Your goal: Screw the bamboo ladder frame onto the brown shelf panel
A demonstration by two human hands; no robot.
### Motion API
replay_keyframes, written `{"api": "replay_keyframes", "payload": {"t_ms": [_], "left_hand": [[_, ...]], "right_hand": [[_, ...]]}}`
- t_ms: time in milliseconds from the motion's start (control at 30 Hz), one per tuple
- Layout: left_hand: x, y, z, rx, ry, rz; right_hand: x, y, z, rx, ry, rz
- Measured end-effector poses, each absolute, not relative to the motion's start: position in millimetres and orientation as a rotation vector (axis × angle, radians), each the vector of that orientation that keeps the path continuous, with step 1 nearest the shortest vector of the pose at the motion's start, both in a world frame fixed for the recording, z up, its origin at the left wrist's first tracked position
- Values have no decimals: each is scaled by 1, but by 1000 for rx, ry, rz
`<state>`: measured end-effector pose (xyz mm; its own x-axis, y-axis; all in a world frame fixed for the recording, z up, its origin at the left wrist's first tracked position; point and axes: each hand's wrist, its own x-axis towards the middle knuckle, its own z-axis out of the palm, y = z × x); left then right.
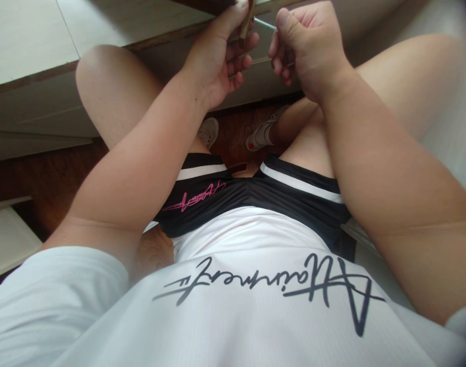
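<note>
Nearest is one white shirt (255,331), then one pair of black shorts (248,189) with a white stripe on each leg. Further out, two bare hands nearly meet at the top edge: the left hand (217,61) grasps one narrow brown strip (245,30) between thumb and fingers, while the right hand (312,46), fingers curled, pinches one thin pale rod (265,23) that spans the gap toward that strip. Past them lies one pale worktop (26,41) at upper left, with two shoes (209,131) on the brown floor (233,125) below.
</note>
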<state>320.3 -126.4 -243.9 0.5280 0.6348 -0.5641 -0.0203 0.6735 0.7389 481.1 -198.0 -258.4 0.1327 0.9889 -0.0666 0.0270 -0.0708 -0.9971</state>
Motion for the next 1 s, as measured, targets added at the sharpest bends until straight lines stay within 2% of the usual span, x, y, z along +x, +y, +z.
{"api": "replay_keyframes", "payload": {"t_ms": [400,600,733,1000], "left_hand": [[320,-125,-237,725,929,421],[320,-125,-237,730,932,426],[320,-124,-238,747,948,427],[318,-125,-240,764,922,416]], "right_hand": [[489,-204,-261,-1555,-1499,584],[490,-203,-259,-1608,-1586,468],[488,-198,-263,-1539,-1491,570],[480,-193,-264,-1309,-1125,1051]]}}
